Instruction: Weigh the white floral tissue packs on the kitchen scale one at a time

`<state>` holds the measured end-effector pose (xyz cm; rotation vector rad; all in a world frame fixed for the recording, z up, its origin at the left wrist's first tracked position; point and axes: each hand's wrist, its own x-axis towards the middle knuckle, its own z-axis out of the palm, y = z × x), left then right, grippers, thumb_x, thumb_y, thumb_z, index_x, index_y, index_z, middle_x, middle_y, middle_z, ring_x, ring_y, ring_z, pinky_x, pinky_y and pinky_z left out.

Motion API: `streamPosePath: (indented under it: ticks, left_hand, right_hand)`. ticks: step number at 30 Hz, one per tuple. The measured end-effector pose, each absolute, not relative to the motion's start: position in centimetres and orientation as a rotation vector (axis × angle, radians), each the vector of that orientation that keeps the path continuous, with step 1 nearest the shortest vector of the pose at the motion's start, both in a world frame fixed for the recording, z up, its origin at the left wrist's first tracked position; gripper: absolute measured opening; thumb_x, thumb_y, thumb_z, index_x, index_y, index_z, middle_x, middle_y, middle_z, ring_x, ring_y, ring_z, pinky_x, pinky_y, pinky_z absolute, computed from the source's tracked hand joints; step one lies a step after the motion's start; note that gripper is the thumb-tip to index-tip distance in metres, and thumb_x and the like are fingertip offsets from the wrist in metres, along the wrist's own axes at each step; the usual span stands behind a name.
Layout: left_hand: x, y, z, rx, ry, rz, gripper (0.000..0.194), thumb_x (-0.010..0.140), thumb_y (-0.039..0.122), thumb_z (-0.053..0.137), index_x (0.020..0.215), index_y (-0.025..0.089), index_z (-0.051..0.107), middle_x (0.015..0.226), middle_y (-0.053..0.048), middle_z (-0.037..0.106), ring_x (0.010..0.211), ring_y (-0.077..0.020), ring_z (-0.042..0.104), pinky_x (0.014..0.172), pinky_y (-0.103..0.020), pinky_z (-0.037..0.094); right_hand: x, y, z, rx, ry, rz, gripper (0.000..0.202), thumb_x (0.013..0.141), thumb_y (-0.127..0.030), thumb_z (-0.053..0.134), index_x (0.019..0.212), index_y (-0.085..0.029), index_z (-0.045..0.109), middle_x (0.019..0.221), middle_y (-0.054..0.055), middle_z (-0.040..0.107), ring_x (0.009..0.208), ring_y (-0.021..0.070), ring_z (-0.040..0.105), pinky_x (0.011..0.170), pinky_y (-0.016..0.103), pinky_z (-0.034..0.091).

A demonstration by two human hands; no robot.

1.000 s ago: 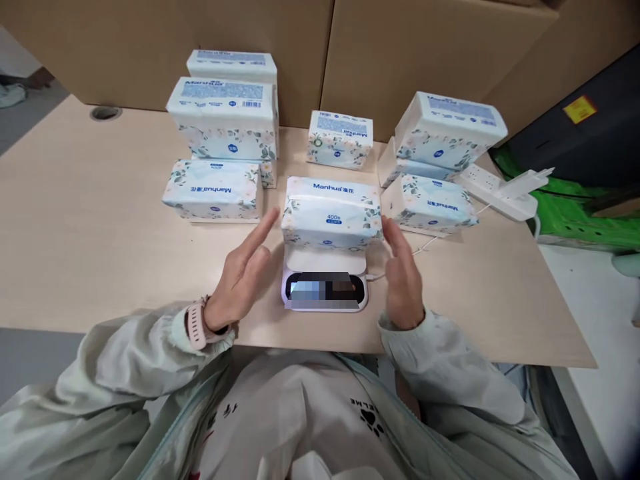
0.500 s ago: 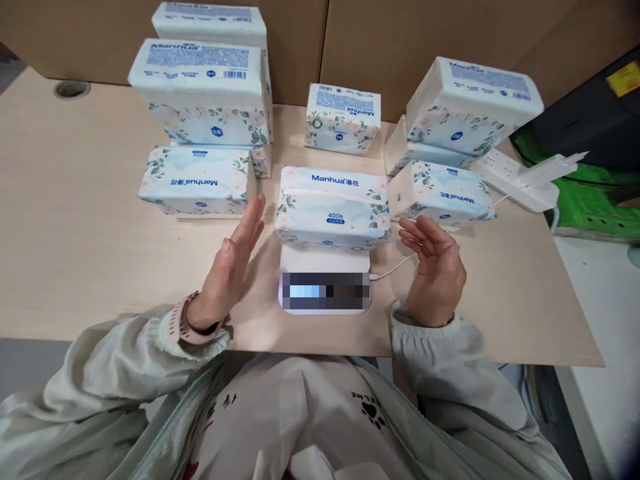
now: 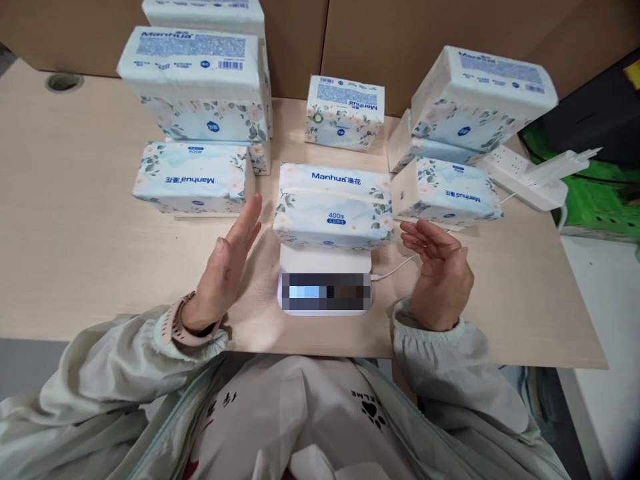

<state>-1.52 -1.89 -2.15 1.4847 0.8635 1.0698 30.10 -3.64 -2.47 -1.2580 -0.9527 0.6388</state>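
Observation:
A tissue pack (image 3: 334, 208) with a floral print rests on a white digital scale (image 3: 325, 260), whose display is pixelated. To its left, my left hand (image 3: 225, 267) is held open on edge, fingers stretched forward and apart from the pack. My right hand (image 3: 440, 273) is on the other side, also open, with its fingers extended and slightly curved. Neither hand holds anything. Just ahead of the left fingertips lies another tissue pack (image 3: 193, 177). Beyond the right fingertips is one more tissue pack (image 3: 447, 190).
Stacked tissue packs stand at the back left (image 3: 200, 80) and back right (image 3: 480, 100). A single tissue pack (image 3: 345, 113) sits between them before a brown panel (image 3: 295, 40). A white power strip (image 3: 525, 177) lies at right; a white cable (image 3: 397, 268) runs from the scale.
The view has shifted slightly, and the packs appear a little larger and higher. Both hands keep nearly the same pose beside the scale; the pack stays on it.

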Motion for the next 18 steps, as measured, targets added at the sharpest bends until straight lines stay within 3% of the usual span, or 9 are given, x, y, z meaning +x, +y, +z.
streamPosePath:
  ticks: [10,18]
  left_hand:
    - [-1.73,-1.69,-2.5,1.49,0.875,1.082,0.066,0.112,0.072,0.028,0.172,0.049,0.038,0.184,0.013,0.023,0.176,-0.0322,0.003,0.145,-0.06,0.011]
    - [-1.64,-1.77,-2.13,1.49,0.886,1.056,0.063,0.112,0.071,0.026,0.171,0.051,0.038,0.184,0.017,0.023,0.177,-0.0301,0.003,0.146,-0.058,0.011]
  right_hand:
    - [30.55,-3.63,-3.09,-1.258,-1.034,0.608,0.052,0.107,-0.065,0.043,0.116,-0.03,0.08,0.114,0.008,0.083,0.108,0.0321,0.078,0.107,0.067,0.058]
    - [30.41,-3.98,-2.56,-1.271,-1.014,0.645,0.053,0.107,-0.064,0.045,0.115,-0.027,0.082,0.115,0.009,0.085,0.108,0.0299,0.079,0.107,0.06,0.06]
